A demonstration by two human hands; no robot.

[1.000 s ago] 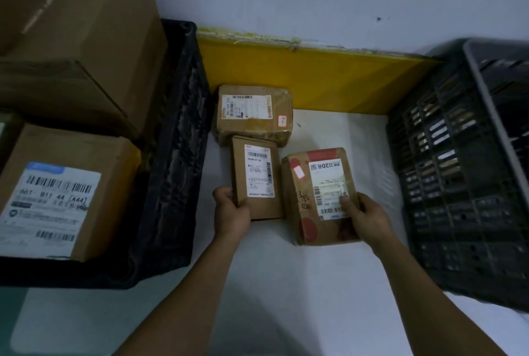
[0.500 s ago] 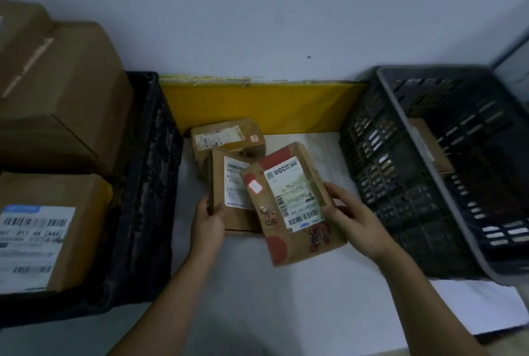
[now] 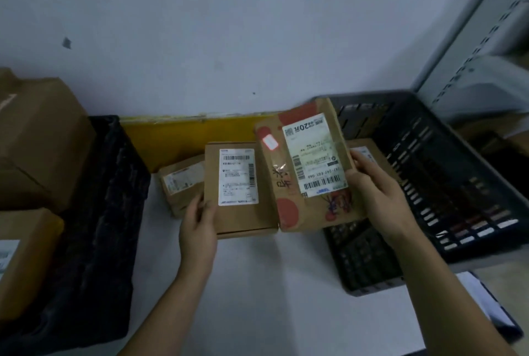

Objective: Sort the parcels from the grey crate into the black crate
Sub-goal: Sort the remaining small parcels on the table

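Head view: left hand (image 3: 197, 221) grips plain parcel (image 3: 239, 188), right hand (image 3: 380, 198) grips red-spotted parcel (image 3: 309, 166); third parcel (image 3: 180, 181) waits on table; black crate (image 3: 100, 212) part-filled.

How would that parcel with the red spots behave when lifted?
Probably light: the right hand alone holds the red-spotted parcel by one edge. It looks fairly stiff, staying flat without sagging. Its taped patches may be somewhat slick.

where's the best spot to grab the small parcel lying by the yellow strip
Take the small parcel across its two long side edges, coming from above. It lies flat on the white table, free on its near-left; the plain parcel in the left hand covers its right end.
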